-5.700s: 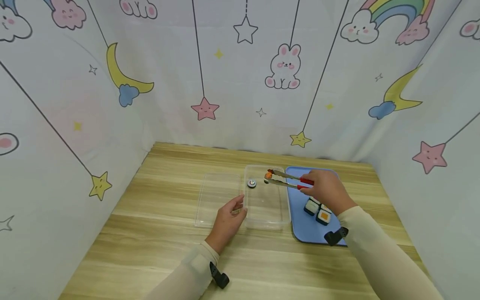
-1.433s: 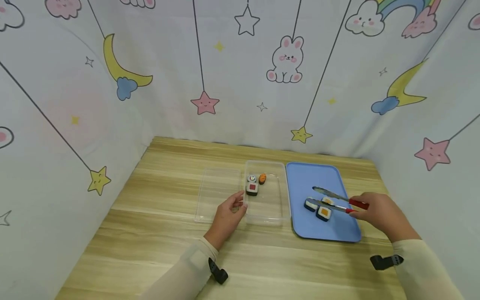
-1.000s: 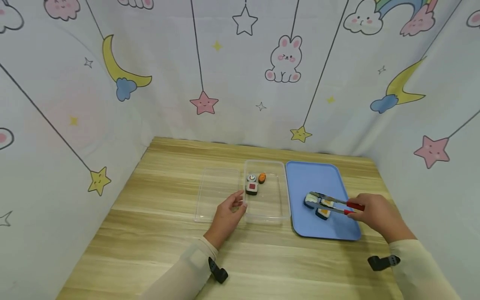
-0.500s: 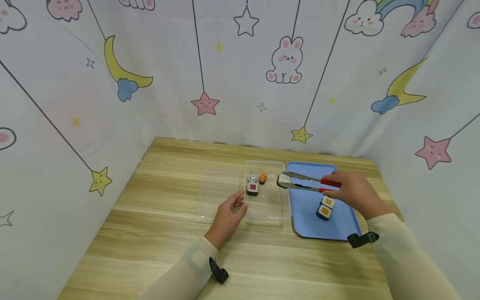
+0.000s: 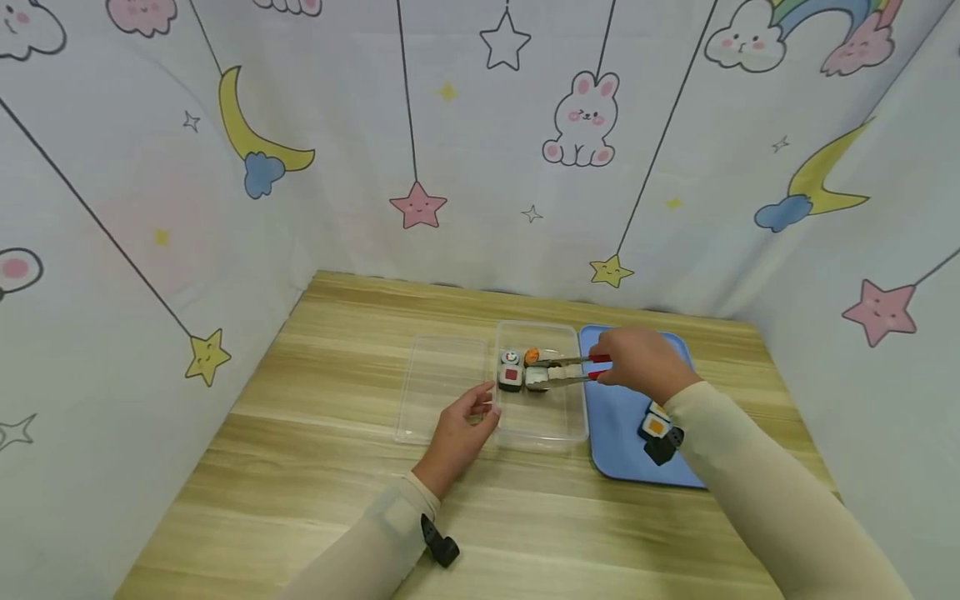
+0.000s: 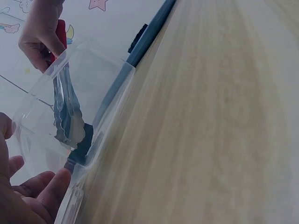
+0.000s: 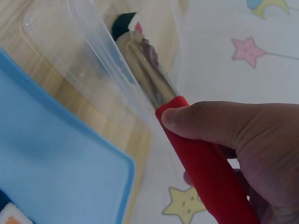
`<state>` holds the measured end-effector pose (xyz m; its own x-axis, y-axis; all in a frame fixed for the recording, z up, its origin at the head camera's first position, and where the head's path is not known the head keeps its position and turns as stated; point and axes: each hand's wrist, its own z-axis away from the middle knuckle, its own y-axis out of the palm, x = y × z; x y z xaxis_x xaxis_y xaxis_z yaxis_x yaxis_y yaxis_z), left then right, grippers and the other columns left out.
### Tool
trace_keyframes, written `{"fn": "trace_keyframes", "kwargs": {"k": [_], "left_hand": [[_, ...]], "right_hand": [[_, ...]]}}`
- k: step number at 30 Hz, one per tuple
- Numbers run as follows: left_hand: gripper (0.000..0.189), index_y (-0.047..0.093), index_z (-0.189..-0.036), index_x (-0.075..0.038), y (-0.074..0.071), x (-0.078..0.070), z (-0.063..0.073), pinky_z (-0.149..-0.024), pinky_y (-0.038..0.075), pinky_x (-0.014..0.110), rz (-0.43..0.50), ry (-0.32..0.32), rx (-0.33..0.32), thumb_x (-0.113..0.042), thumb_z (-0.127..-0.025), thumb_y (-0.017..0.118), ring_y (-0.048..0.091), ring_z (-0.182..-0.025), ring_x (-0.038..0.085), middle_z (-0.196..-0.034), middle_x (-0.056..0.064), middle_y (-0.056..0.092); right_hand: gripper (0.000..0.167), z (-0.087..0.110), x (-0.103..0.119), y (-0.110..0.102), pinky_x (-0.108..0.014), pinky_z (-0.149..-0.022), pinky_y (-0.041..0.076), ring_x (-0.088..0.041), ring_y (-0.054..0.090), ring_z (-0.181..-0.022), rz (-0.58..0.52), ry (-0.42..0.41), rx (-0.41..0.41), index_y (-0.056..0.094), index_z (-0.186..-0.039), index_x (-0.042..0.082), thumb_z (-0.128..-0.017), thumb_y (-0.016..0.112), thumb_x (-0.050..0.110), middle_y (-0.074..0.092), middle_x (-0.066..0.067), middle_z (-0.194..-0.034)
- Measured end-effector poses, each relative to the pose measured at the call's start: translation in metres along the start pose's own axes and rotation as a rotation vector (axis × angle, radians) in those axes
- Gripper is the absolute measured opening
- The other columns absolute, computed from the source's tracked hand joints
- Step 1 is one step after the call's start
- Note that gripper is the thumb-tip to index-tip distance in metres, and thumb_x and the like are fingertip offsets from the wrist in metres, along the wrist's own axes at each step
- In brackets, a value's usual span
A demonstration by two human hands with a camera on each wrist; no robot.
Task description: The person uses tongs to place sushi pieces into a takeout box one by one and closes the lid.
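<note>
My right hand (image 5: pixel 645 362) grips red-handled metal tongs (image 5: pixel 564 362), whose red grip (image 7: pixel 201 158) fills the right wrist view. Inside a clear plastic box (image 5: pixel 543 438), the tong tips sit either side of a white-topped toy sushi piece (image 5: pixel 537 377). Left of it is a sushi piece with a red square (image 5: pixel 511 377). Behind these are a small round roll (image 5: pixel 510 357) and an orange-topped piece (image 5: pixel 532 356), partly covered by the tongs. With relaxed fingers (image 6: pixel 51 186) at the box's left wall, my left hand (image 5: pixel 459 429) touches it.
Right of the box lies a blue tray (image 5: pixel 618 450) with two orange-centred sushi pieces (image 5: pixel 655 423), partly hidden by the right wrist's camera. A clear lid (image 5: pixel 442 392) lies left of the box. A patterned curtain (image 5: pixel 480 167) rises behind the wooden table (image 5: pixel 525 533).
The tongs put the orange piece in the box; a red-square piece has also appeared there. They then took the white-topped piece from the tray leftward into the box. My left hand stayed put.
</note>
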<state>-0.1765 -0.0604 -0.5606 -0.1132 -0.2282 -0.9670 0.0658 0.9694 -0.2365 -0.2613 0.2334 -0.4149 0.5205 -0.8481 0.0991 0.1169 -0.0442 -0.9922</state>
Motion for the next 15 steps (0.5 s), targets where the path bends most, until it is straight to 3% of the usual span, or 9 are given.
{"fn": "trace_keyframes", "kwargs": {"k": [4,8,15], "left_hand": [[0.049,0.060,-0.146,-0.010,0.002,-0.001,0.001,-0.095,0.057,0.044,0.008,-0.006,0.002,-0.022,-0.100,0.070,0.066,-0.117,0.027,-0.131,0.013,0.067],[0.049,0.059,-0.146,-0.010,0.002,-0.001,0.001,-0.095,0.057,0.043,0.002,-0.007,0.003,-0.022,-0.100,0.070,0.066,-0.117,0.027,-0.131,0.014,0.067],[0.049,0.059,-0.146,-0.010,0.000,-0.002,0.002,-0.095,0.057,0.044,-0.002,-0.010,-0.004,-0.021,-0.100,0.069,0.066,-0.117,0.027,-0.130,0.014,0.067]], "right_hand": [[0.021,0.002,0.002,0.000,-0.038,-0.073,0.058,-0.014,0.064,-0.080,-0.016,0.002,0.009,0.082,-0.101,0.015,-0.082,0.089,0.020,0.069,0.006,-0.087],[0.033,0.014,-0.004,-0.002,-0.039,-0.074,0.059,-0.018,0.066,-0.086,-0.043,0.035,-0.007,0.080,-0.111,0.012,-0.082,0.089,0.025,0.070,0.002,-0.096],[0.049,0.064,-0.033,-0.016,-0.047,-0.080,0.058,-0.027,0.064,-0.098,-0.172,0.204,-0.070,0.073,-0.130,0.009,-0.087,0.086,0.029,0.070,-0.007,-0.113]]}}
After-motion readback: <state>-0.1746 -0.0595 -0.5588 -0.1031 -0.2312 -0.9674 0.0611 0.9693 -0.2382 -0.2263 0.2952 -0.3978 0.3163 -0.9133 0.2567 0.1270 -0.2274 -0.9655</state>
